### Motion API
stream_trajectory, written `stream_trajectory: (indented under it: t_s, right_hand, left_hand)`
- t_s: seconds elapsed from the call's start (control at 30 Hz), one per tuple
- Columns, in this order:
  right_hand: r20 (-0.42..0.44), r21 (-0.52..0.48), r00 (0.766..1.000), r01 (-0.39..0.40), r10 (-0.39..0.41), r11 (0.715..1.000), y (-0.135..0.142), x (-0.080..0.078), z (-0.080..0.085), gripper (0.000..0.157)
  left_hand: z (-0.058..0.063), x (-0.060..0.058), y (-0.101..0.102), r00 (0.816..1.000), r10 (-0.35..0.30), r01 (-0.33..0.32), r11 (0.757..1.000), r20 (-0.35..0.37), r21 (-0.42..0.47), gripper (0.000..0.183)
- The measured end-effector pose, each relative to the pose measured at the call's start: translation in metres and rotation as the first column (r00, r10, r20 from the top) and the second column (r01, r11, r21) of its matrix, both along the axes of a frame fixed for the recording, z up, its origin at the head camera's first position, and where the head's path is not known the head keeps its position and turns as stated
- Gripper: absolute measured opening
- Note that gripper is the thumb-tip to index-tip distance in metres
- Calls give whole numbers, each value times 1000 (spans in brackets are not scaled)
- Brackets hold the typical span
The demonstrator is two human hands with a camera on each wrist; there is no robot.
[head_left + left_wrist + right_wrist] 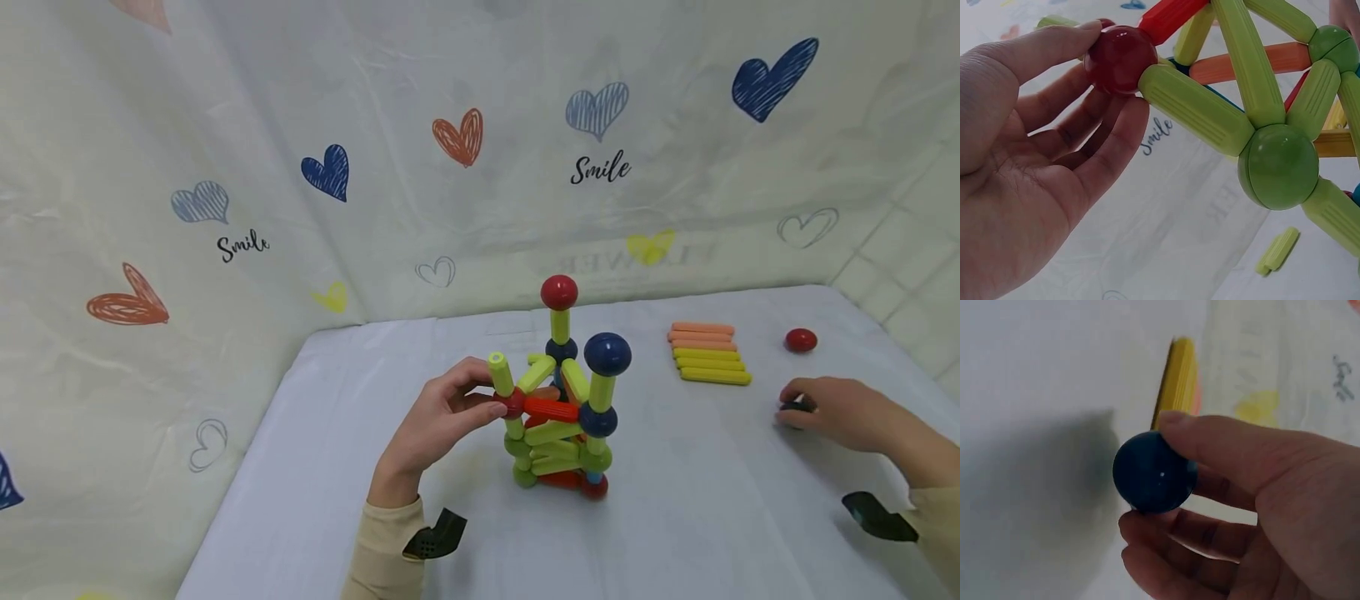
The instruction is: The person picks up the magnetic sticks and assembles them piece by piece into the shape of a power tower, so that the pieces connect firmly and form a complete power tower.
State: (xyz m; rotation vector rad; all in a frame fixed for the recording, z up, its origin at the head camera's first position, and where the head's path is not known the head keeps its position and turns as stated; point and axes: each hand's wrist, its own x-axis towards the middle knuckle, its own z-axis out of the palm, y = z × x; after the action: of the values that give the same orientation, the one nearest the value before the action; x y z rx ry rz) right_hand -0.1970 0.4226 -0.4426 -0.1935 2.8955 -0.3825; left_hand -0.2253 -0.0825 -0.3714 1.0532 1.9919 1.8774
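A tower of coloured rods and balls [555,431] stands on the table in front of me. At its upper left corner my left hand [431,421] grips a red ball [1121,60] between thumb and fingers. From that ball a short green rod [500,373] points up with a bare top end. Two other uprights carry a red ball [558,292] and a dark blue ball [607,354] on top. Off to the right, my right hand [847,412] pinches a loose blue ball [1154,472] between thumb and fingers, close over the table.
Orange rods [702,332] and yellow rods [712,367] lie in a row right of the tower. A loose red ball [801,340] sits beyond my right hand. Behind the table hangs a pale sheet [510,217] printed with hearts.
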Motion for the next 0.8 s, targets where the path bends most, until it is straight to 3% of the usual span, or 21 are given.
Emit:
stream_trajectory:
  t_s: [0.1, 0.17, 0.2, 0.27, 0.33, 0.4, 0.47, 0.53, 0.63, 0.8]
  right_hand:
    - [6, -146, 992, -123, 125, 982, -47, 15, 6, 36]
    - [17, -298, 970, -227, 243, 927, -79, 25, 8, 35]
    - [35, -379, 949, -277, 313, 883, -94, 29, 8, 35]
    - [76, -534, 888, -347, 453, 771, -123, 35, 8, 32]
    - [89, -629, 808, -408, 582, 662, -148, 42, 7, 32]
    - [94, -657, 745, -452, 660, 603, -169, 48, 5, 33]
    - [82, -628, 715, -504, 695, 593, -185, 52, 3, 34]
    - [76, -581, 711, -538, 700, 610, -195, 55, 2, 34]
    - [89, -526, 738, -536, 669, 661, -202, 55, 1, 34]
    - [119, -530, 781, -472, 613, 705, -201, 52, -1, 33]
  left_hand:
    - [0, 0, 0, 1000, -9, 9, 1000, 6, 7, 23]
    - [0, 0, 0, 1000, -13, 13, 1000, 10, 10, 24]
    - [0, 0, 0, 1000, -14, 14, 1000, 12, 11, 24]
    - [0, 0, 1, 1000, -16, 16, 1000, 13, 9, 24]
    - [0, 0, 1, 1000, -18, 18, 1000, 11, 8, 24]
    - [0, 0, 1, 1000, -19, 19, 1000, 7, 4, 24]
    - [0, 0, 2, 1000, -17, 17, 1000, 4, -2, 24]
    - [0, 0, 1, 1000, -12, 12, 1000, 1, -13, 23]
    - [-1, 0, 0, 1000, -4, 4, 999, -19, -37, 23]
    - [-2, 1, -1, 997, -48, 45, 998, -56, -45, 24]
